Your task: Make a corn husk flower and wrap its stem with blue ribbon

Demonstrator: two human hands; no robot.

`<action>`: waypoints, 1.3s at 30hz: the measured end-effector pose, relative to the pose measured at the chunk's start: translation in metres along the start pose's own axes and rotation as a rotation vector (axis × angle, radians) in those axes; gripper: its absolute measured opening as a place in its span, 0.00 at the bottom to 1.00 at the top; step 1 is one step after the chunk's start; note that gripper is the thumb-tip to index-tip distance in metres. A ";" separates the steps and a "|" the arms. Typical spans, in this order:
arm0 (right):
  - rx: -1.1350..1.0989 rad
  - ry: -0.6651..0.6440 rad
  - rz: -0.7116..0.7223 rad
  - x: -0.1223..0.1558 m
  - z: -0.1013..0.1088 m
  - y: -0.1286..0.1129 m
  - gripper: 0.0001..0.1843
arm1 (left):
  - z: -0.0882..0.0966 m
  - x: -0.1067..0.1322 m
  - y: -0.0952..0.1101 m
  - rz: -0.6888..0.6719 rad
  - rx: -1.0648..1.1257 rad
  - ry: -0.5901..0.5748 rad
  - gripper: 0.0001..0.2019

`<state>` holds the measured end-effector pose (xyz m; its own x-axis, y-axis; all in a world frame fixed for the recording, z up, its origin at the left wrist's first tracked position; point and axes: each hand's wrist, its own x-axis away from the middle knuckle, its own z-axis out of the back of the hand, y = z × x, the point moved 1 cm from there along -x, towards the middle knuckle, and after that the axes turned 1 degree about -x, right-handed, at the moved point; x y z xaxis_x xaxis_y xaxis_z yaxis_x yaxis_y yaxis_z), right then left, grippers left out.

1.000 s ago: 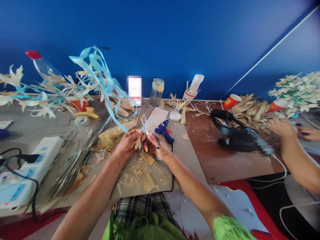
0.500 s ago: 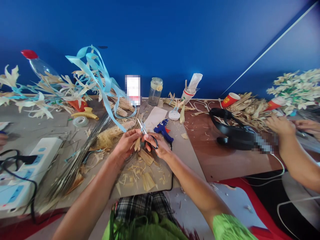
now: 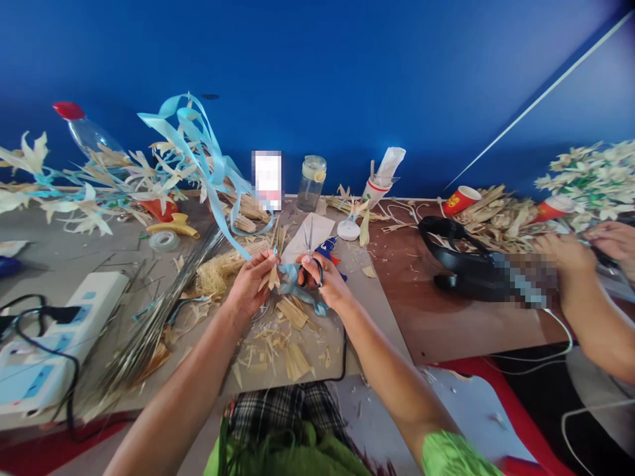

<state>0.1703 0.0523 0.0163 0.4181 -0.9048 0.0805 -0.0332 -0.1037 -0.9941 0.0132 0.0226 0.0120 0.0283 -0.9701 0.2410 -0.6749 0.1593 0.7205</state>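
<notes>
The left hand (image 3: 252, 283) has its fingertips pinched on a husk (image 3: 272, 277), whose long axis points back toward the body. Just right of it, the right hand (image 3: 330, 281) has its fingers closed round the handles of the scissors (image 3: 309, 241); the blades point away from the body, to the husk's right and apart from it. Blue ribbon (image 3: 292, 287) lies between the hands; whether either grips it, I cannot tell. Beyond the right hand sits a glue gun (image 3: 326, 248).
</notes>
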 end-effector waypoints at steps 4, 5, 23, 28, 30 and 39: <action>0.120 0.019 0.023 0.000 0.002 -0.003 0.26 | 0.002 -0.001 0.000 0.029 -0.001 -0.025 0.11; 0.160 0.027 0.021 0.000 0.002 -0.003 0.26 | 0.003 -0.001 0.000 0.038 -0.005 -0.024 0.11; 1.402 0.120 -0.217 0.001 -0.012 -0.030 0.25 | 0.008 -0.004 -0.001 0.000 -0.048 -0.043 0.09; 1.433 0.072 -0.188 0.003 -0.013 -0.031 0.29 | 0.007 -0.003 -0.002 -0.044 -0.077 -0.027 0.08; 1.450 0.058 -0.190 0.005 -0.014 -0.029 0.30 | 0.005 -0.001 -0.001 -0.058 -0.093 -0.032 0.07; 1.495 0.025 -0.214 0.010 -0.019 -0.022 0.30 | 0.002 0.003 -0.001 -0.073 -0.118 -0.054 0.07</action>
<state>0.1581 0.0376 0.0401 0.2792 -0.9358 0.2151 0.9586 0.2583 -0.1201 0.0123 0.0197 0.0107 0.0322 -0.9879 0.1516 -0.5811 0.1049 0.8070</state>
